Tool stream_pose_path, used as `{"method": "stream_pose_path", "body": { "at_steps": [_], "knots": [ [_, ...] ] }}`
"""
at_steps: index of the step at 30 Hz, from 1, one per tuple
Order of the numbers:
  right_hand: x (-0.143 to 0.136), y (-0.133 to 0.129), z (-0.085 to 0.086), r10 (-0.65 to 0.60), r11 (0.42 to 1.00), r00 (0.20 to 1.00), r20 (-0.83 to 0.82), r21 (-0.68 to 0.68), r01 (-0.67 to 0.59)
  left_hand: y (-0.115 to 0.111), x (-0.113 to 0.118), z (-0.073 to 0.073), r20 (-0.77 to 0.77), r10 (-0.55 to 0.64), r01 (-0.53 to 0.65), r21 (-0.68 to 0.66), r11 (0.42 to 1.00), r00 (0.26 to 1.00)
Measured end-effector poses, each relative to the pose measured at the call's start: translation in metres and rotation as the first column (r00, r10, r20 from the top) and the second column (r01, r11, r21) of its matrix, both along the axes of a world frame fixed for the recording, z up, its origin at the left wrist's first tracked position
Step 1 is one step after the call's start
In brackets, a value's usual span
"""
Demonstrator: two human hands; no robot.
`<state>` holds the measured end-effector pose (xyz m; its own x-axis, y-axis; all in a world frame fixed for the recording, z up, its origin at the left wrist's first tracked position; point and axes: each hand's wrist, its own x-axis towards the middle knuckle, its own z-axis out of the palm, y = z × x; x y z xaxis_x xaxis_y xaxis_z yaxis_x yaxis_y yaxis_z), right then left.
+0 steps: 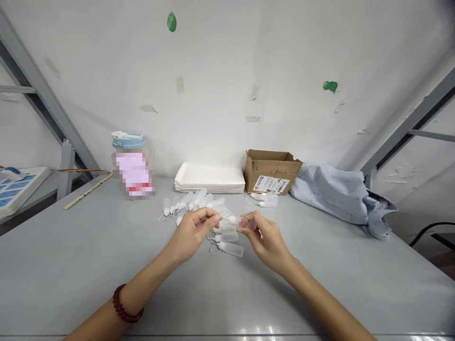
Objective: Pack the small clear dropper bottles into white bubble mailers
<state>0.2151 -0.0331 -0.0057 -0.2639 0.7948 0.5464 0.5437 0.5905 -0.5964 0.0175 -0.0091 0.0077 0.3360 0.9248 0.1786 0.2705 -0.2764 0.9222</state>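
Observation:
My right hand (265, 239) grips a small translucent dropper bottle (234, 220) by its body, its narrow tip turned to the left. My left hand (194, 232) pinches something tiny at that tip; the piece is too small to name. Beneath and behind my hands lie several similar bottles (231, 249) in a loose pile, many with thin white loops at the neck. A few more bottles (268, 204) lie apart in front of the cardboard box.
Against the wall stand a stack of white padded envelopes (209, 179) and an opened cardboard box (272, 173). Light blue cloth (330, 194) lies to the right. At the left are a blue-lidded container (130, 140), partly blurred, and a thin strip (88, 192).

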Motion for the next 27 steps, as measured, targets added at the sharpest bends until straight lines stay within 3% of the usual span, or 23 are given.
{"method": "stream_pose_path", "body": {
  "at_steps": [6, 18, 27],
  "knots": [
    [0.003, 0.002, -0.002, -0.065, 0.998, 0.997, 0.038, 0.02, 0.065, 0.001, -0.002, -0.001, 0.004, -0.009, 0.009, 0.013, 1.0, 1.0],
    [0.0, 0.001, -0.01, -0.074, 0.981, 0.994, 0.086, 0.183, 0.057, -0.004, 0.003, -0.002, -0.134, 0.099, -0.079, 0.151, 0.985, 0.986],
    [-0.002, 0.002, -0.018, -0.061, 0.969, 0.997, 0.054, 0.244, 0.046, -0.006, 0.006, -0.005, -0.09, 0.087, -0.077, 0.114, 0.99, 0.992]
  ]
}}
